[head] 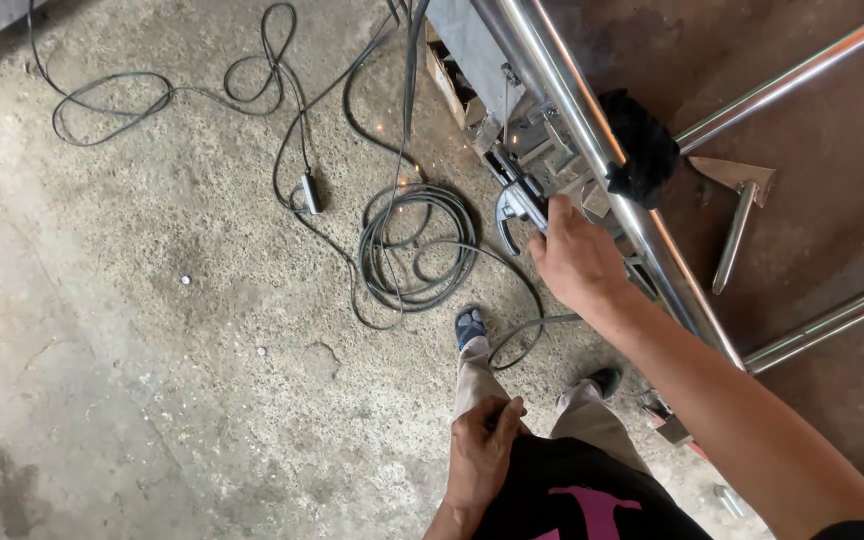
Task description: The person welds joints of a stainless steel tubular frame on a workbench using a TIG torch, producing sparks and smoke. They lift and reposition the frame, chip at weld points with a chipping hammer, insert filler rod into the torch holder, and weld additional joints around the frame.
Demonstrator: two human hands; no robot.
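My right hand (574,258) is closed around the handle of a clamp-like tool (518,205) fixed against the long steel tube (592,140), where a black cloth (642,148) is wrapped. My left hand (482,455) rests, fingers curled and holding nothing, on my thigh. Cross rails (802,70) already meet the tube, so the frame looks partly assembled. Coiled cables (414,250) lie on the concrete floor (152,350).

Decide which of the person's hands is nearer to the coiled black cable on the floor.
The right hand. It reaches out to a tool at the steel rail, just right of the coiled black cable. The left hand rests on the person's thigh, farther below the coil.
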